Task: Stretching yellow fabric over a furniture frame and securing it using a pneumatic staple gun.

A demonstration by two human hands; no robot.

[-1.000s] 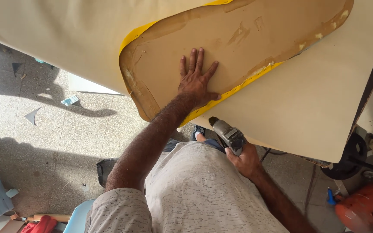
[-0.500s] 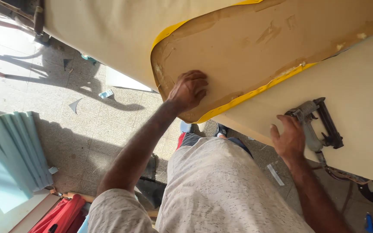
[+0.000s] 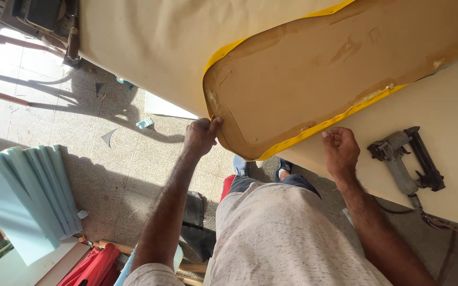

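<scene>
Left hand (image 3: pixel 201 136) fingers curled, pinching the rounded end of the brown, yellow-trimmed upholstered panel (image 3: pixel 345 74); right hand (image 3: pixel 340 151) loosely closed at the yellow fabric border (image 3: pixel 314 131), whether gripping it I cannot tell; panel lies back-up on the cream workbench (image 3: pixel 451 137), its end overhanging the near edge; looks stiff, light, fuzzy-edged, best held by the rim; grey pneumatic staple gun (image 3: pixel 404 159) rests right of the hand; pale blue foam slabs (image 3: pixel 22 196) stand on the tiled floor (image 3: pixel 43 116).

Pale blue foam sheets (image 3: pixel 25 198), red bag (image 3: pixel 88 269)
</scene>
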